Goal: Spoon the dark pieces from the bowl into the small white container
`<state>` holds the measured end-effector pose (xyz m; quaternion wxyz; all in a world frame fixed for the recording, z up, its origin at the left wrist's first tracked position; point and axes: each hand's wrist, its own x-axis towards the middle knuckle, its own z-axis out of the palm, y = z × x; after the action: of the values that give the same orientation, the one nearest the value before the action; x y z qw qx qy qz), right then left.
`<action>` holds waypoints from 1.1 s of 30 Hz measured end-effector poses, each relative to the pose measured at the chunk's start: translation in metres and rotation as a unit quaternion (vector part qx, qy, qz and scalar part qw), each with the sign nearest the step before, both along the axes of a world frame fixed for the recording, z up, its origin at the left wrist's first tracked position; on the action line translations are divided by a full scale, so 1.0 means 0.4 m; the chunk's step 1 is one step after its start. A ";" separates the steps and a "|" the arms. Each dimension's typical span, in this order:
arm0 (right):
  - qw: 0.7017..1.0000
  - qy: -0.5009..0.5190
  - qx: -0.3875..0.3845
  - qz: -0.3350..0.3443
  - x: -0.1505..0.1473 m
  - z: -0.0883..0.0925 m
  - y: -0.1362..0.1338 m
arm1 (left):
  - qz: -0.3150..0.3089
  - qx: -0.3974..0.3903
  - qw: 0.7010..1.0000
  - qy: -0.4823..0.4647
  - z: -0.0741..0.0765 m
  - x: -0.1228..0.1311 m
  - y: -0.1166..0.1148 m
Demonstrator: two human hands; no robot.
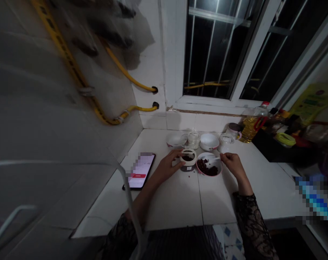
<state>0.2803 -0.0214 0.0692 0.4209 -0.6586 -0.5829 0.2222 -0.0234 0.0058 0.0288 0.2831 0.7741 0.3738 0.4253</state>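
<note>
My left hand [168, 166] has its thumb and fingers around a small clear jar [189, 167] with a pale rim. Dark contents show through the jar's opening. Close to its right stands a white bowl with a pink rim [221, 171], holding small dark red pieces that look like beans [211, 170]. Between the pinched fingers of my right hand [232, 165] is the handle of a white spoon [212, 159], which slants down into this bowl. A few tiny dark bits lie on the counter in front of the jar.
Behind are a white bowl [208, 141], a second bowl [175, 140] and glass jars [226, 143]. An oil bottle [249, 128] stands beside a dark rack at right. A lit phone [141, 171] lies left of my left hand. A white tiled counter [177, 206] runs below the window.
</note>
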 end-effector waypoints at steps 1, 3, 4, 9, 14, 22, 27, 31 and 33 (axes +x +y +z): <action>1.000 0.005 -0.001 0.000 0.000 -0.001 0.000 | 0.001 0.001 1.000 -0.001 0.000 0.000 0.000; 1.000 0.020 -0.007 0.007 0.001 -0.001 0.000 | 0.000 0.000 1.000 0.001 0.001 -0.001 0.000; 0.999 0.028 -0.012 0.012 0.001 -0.002 0.000 | 0.000 0.000 1.000 0.003 0.002 -0.001 0.000; 0.999 0.047 -0.011 0.017 0.000 -0.002 -0.001 | 0.003 0.000 1.000 0.008 0.003 -0.003 0.000; 1.000 0.013 0.006 0.010 -0.003 -0.002 -0.001 | 0.006 0.001 1.000 0.011 0.003 -0.001 -0.002; 0.999 0.038 -0.008 0.022 0.002 -0.009 0.002 | 0.006 0.000 1.000 0.005 -0.004 -0.001 0.003; 0.997 0.069 -0.020 0.031 0.002 -0.011 0.004 | 0.002 0.001 1.000 0.008 -0.001 -0.002 0.001; 0.996 0.079 -0.021 0.034 0.003 -0.013 0.003 | 0.005 0.003 1.000 0.007 -0.003 -0.001 0.002; 0.996 0.078 -0.022 0.034 0.004 -0.015 0.004 | 0.006 0.000 1.000 0.006 -0.005 0.000 0.003</action>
<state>0.2817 -0.0196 0.0633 0.4433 -0.6282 -0.5650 0.2995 -0.0234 0.0068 0.0268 0.2783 0.7745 0.3798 0.4223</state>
